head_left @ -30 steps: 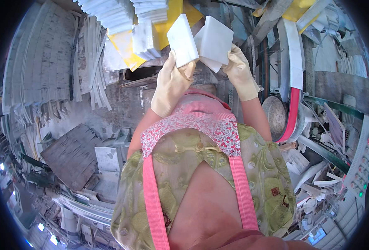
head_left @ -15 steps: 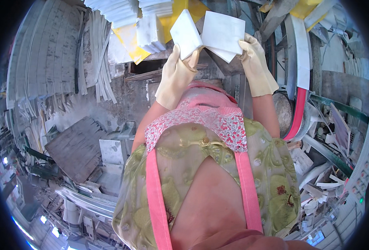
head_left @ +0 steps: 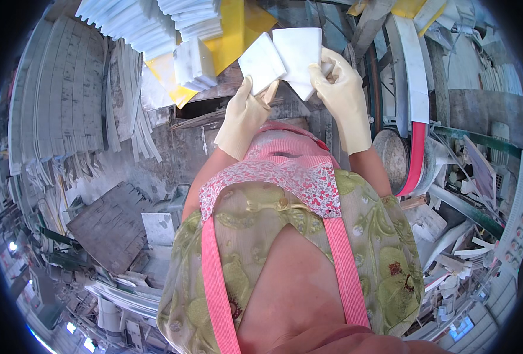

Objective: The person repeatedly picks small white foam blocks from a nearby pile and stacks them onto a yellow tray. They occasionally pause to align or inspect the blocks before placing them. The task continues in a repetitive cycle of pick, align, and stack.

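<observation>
Both of my hands wear cream rubber gloves and are raised in front of me. My left hand [head_left: 247, 112] grips a square white tile [head_left: 262, 64] by its lower edge, thumb on the face. A second white tile [head_left: 298, 52] is pinched at its right edge by my right hand [head_left: 341, 88]. Under that one, the corner of another white tile [head_left: 302, 89] sticks out below; how it is held is partly hidden. The inner edges of the two upper tiles meet or overlap. Beyond my left hand stands a short stack of white tiles [head_left: 194, 64] on a yellow sheet [head_left: 229, 41].
More stacked white tiles [head_left: 134, 26] fill the far left, with long grey strips [head_left: 61, 88] beside them. On the right, a pink and white belt [head_left: 415, 147] runs round a wheel [head_left: 391, 158]. Broken offcuts [head_left: 450, 268] lie at the lower right.
My right hand has turned and moved inward, bringing its tiles closer to the left one. The tiles sit slightly lower in view, and the surroundings have shifted a little left.
</observation>
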Available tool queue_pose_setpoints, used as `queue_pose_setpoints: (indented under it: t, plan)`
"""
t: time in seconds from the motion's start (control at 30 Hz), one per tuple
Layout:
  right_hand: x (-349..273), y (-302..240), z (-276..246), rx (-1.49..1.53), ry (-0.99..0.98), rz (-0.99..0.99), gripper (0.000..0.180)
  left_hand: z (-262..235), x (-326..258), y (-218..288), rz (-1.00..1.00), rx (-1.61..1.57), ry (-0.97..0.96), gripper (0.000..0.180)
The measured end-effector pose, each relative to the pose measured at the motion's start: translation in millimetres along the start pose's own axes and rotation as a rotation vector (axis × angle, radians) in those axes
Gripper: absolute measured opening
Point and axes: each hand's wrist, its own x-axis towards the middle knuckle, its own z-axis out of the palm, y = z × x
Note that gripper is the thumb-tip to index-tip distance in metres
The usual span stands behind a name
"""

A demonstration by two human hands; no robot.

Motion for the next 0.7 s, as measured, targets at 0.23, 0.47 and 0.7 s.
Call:
queue_pose_setpoints:
  t: [0.23, 0.47, 0.7]
  plan:
    - [4.5, 10.1, 1.3, -0.246, 0.053, -0.162, 0.038, -1.7, 8.2, -4.6, -0.011, 0.010, -0.008, 0.040]
    - [13.6, 8.1, -7.5, -0.220, -0.006, -0.053, 0.037, -8.1, 10.1, -9.5, -0.053, -0.028, 0.016, 0.040]
    - [16.5, 21.0, -11.5, -0.098, -0.052, -0.010, 0.032, 1.3, -2.1, -19.0, 0.068, 0.134, 0.104, 0.042]
